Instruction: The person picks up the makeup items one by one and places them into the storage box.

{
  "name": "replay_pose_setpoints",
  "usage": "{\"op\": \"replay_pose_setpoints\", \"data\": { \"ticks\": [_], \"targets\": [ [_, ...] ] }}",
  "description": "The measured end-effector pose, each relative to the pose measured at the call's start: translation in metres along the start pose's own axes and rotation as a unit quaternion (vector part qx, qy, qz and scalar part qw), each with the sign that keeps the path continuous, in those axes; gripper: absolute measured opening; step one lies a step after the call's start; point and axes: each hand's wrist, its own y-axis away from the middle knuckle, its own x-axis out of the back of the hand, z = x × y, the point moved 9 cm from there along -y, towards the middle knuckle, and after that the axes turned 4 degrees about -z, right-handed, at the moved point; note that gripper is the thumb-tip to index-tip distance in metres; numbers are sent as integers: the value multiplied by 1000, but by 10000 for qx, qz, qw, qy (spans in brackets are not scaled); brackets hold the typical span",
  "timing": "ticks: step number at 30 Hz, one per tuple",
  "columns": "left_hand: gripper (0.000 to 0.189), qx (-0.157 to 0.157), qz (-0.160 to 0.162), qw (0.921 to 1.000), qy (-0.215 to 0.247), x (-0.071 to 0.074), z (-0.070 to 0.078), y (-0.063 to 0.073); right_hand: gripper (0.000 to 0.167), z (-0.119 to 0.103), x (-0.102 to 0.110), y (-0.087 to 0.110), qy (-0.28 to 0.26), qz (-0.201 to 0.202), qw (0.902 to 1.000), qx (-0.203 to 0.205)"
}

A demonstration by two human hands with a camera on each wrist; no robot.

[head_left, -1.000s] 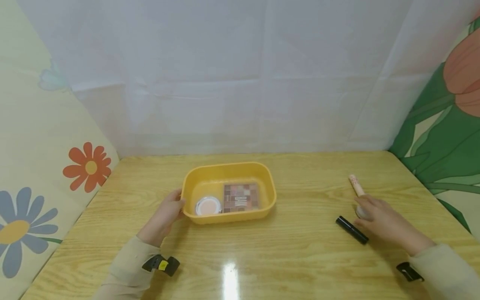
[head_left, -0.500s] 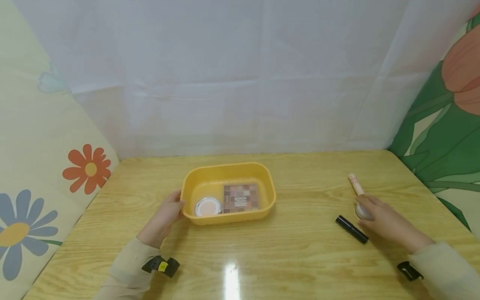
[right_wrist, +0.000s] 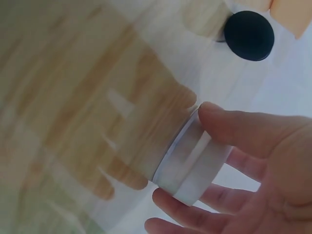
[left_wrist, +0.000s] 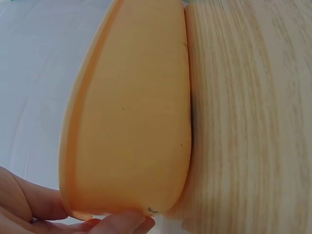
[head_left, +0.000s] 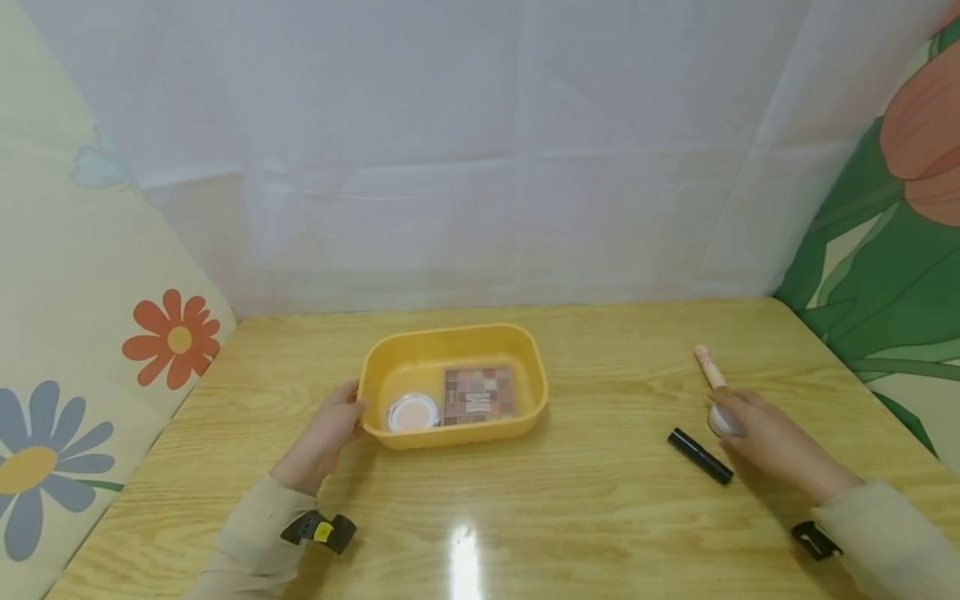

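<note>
My left hand (head_left: 327,433) grips the left end of a yellow plastic basket (head_left: 471,432), which rests on the table. Inside the basket lie a round compact (head_left: 412,412) and, to its right, a square eyeshadow palette (head_left: 477,396). On the right side my right hand (head_left: 776,437) holds a small whitish jar (head_left: 722,421) at the tabletop. In the right wrist view the thumb and fingers pinch the sides of the jar (right_wrist: 187,163). A black tube (head_left: 700,456) lies just left of that hand. Beyond it lies a pale pink tube (head_left: 708,365), its near end covered by the hand.
The wood-grain table (head_left: 585,533) carries all of these things. A white cloth (head_left: 480,167) hangs behind its far edge. Flower-patterned panels stand at the left (head_left: 60,333) and right (head_left: 885,250). Dark straps are on both wrists.
The right thumb has shifted slightly, and more of the jar shows than one second ago. The left hand and basket stay in place; the whole head view has drifted a little.
</note>
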Motion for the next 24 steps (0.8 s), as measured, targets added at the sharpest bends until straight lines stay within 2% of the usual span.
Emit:
{"op": "replay_pose_setpoints", "data": {
  "ticks": [13, 18, 24],
  "targets": [
    [52, 21, 42, 10000, -76, 1, 0, 0, 54, -4, 9, 1, -16, -1, 9996, -268],
    [52, 23, -10, 10000, -42, 1, 0, 0, 49, -15, 17, 0, -55, 135, 9996, -258],
    [51, 4, -43, 10000, -44, 0, 1, 0, 53, -32, 23, -3, -106, 205, 9997, -129]
  ]
}}
